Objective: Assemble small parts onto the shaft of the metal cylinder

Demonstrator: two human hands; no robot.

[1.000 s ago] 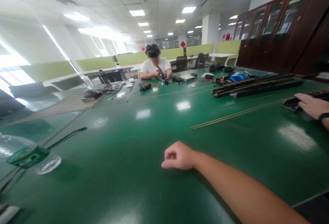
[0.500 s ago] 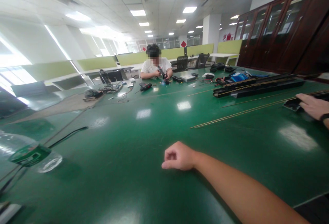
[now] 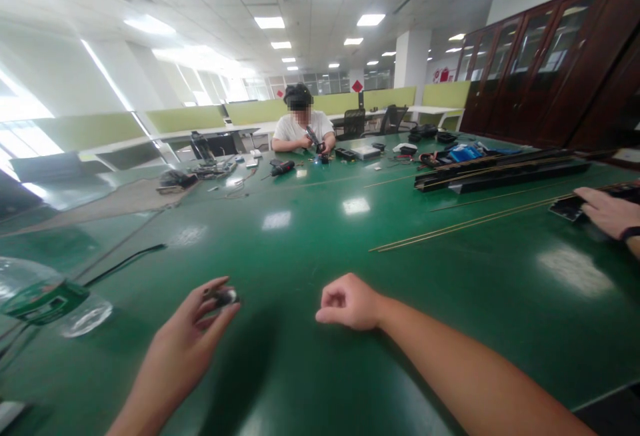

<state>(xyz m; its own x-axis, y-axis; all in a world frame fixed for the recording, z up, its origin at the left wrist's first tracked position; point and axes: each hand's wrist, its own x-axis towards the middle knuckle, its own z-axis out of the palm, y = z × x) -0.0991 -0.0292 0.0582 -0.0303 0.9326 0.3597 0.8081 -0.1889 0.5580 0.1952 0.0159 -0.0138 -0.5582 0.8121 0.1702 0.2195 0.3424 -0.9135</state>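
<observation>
My left hand (image 3: pixel 187 336) is raised over the green table (image 3: pixel 300 249) at the lower left, its fingertips pinched on a small dark part (image 3: pixel 225 297) that I cannot identify. My right hand (image 3: pixel 349 301) rests on the table as a loose fist in the lower middle, the forearm running off to the lower right. Nothing shows inside the fist. The two hands are about a hand's width apart.
A clear plastic bottle (image 3: pixel 47 299) lies at the left edge beside a black cable (image 3: pixel 125 261). Thin brass rods (image 3: pixel 465 223) and long black rails (image 3: pixel 500 173) lie at the right. Another person's hand (image 3: pixel 607 213) rests by a dark tray. A seated person (image 3: pixel 303 128) works at the far end.
My left hand has come into view from the lower left, holding the small dark part. My right fist has stayed put. The view has tilted slightly.
</observation>
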